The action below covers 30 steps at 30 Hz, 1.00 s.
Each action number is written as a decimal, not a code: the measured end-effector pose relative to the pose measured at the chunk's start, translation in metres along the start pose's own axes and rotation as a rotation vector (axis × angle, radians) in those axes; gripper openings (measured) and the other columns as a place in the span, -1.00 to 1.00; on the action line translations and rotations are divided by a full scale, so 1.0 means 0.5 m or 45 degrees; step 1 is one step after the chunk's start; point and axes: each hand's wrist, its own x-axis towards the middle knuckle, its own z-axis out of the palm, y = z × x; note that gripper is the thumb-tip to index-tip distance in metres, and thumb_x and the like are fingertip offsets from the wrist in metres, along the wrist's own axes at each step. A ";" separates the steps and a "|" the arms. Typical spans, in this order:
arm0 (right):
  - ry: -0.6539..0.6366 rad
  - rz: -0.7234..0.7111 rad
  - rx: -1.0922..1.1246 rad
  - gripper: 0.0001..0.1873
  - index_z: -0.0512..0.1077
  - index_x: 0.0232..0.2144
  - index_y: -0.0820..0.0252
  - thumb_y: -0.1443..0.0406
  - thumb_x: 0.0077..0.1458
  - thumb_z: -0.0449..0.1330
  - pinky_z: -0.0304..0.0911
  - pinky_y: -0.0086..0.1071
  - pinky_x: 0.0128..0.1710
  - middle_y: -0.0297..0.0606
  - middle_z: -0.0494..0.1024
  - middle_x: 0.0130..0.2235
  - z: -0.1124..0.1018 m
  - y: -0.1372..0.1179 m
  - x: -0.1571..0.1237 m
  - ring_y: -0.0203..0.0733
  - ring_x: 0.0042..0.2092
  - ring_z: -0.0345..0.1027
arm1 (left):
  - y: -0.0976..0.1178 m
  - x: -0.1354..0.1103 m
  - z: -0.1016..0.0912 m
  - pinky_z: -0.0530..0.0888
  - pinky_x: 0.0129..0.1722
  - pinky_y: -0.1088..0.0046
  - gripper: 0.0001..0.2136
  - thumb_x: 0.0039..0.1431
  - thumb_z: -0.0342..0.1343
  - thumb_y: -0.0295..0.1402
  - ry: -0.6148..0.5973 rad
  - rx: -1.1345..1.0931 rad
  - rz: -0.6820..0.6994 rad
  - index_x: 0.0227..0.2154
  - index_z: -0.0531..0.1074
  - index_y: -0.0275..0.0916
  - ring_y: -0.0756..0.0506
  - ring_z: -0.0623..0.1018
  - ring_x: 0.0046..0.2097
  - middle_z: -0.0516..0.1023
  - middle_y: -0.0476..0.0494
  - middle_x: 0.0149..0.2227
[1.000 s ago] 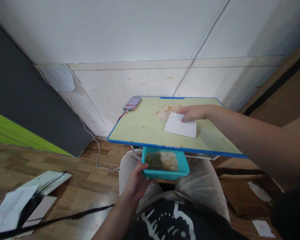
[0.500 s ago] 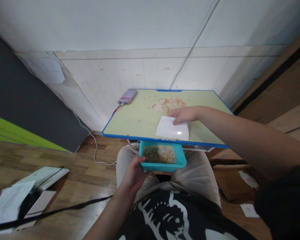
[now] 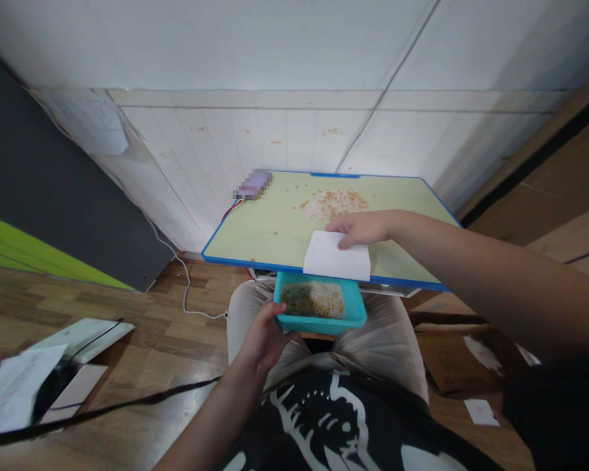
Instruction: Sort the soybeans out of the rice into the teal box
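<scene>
My left hand [image 3: 269,332] is closed on the left side of a teal plastic tray [image 3: 319,325], its thumb over the rim. Dark green, yellow and pale grains [image 3: 314,299] lie inside. The tray sits over my lap, just below the table's front edge. My right hand [image 3: 360,229] grips the far edge of a white card [image 3: 338,256], thumb on top and the other fingers partly hidden. The card's near edge overlaps the blue table rim above the tray. A spread of mixed pale and orange-yellow grains [image 3: 334,203] lies on the tabletop beyond my right hand.
The pale green table [image 3: 255,229] has a blue rim and stands against the white wall [image 3: 201,140]. A blurred-out phone-like object [image 3: 254,184] with a red cable is at its back left corner. Papers [image 3: 24,386] lie on the floor at left, a cardboard box [image 3: 451,360] at right.
My right hand has drawn the white card slightly toward me, over the blue rim. Small grains seen along the rim before no longer show there. My left hand keeps hold of the tray.
</scene>
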 end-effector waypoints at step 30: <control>0.291 -0.255 -0.806 -0.61 0.49 0.06 0.15 0.44 0.21 0.12 0.20 -0.32 -0.14 -0.07 0.64 0.04 0.038 -0.207 0.133 -0.05 -0.01 0.49 | 0.072 -0.015 -0.101 0.47 -0.24 0.33 -0.73 -0.05 0.22 -0.37 0.271 -0.116 0.175 -0.21 0.51 -0.16 -0.13 0.56 -0.26 0.64 -0.13 -0.20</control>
